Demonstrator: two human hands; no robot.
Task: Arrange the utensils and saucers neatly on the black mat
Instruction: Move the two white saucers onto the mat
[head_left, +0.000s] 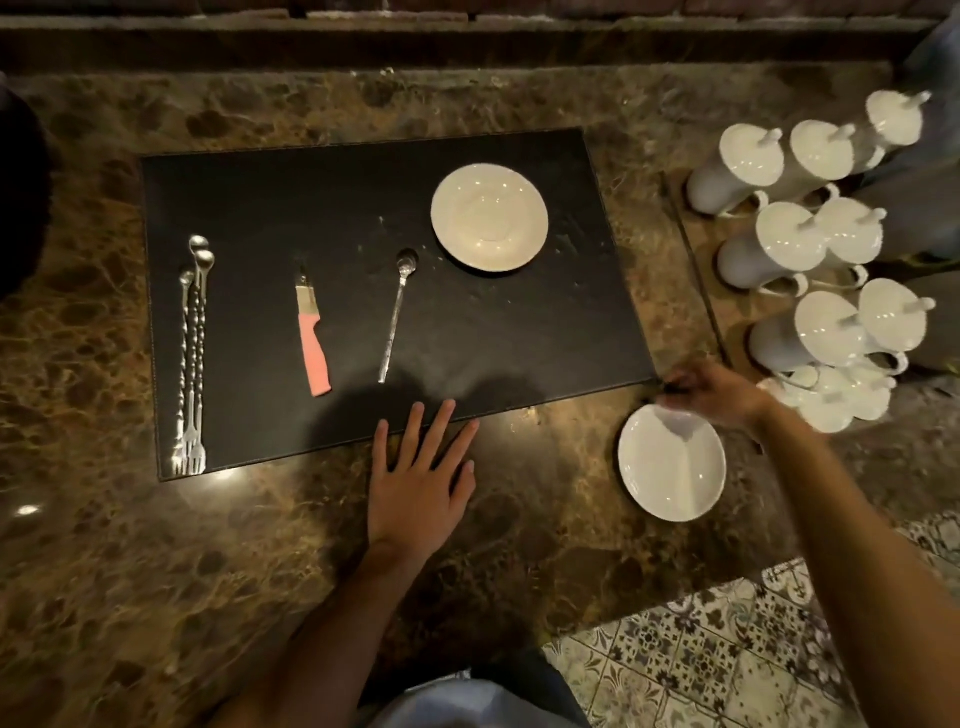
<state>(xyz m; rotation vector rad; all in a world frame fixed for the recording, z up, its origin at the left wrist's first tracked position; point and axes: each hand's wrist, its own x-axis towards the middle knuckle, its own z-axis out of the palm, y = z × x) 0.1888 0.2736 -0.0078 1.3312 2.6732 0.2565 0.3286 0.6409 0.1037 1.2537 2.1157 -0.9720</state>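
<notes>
The black mat (322, 208) lies on the marble counter. On it sit a white saucer (489, 216) at upper right, a long spoon (397, 312) in the middle, a pink-handled knife (313, 345) to its left, and a bundle of long twisted spoons and forks (190, 358) at the left edge. A second white saucer (671, 462) rests on the counter off the mat's lower right corner. My left hand (418, 483) lies flat, fingers spread, across the mat's front edge. My right hand (711, 392) hovers at that saucer's far rim, blurred; whether it grips the rim is unclear.
Several white lidded pots (810, 249) stand clustered on a wooden board at the right. The brown marble counter (156, 571) ends at lower right above a patterned tile floor (727, 665). A raised ledge runs along the back.
</notes>
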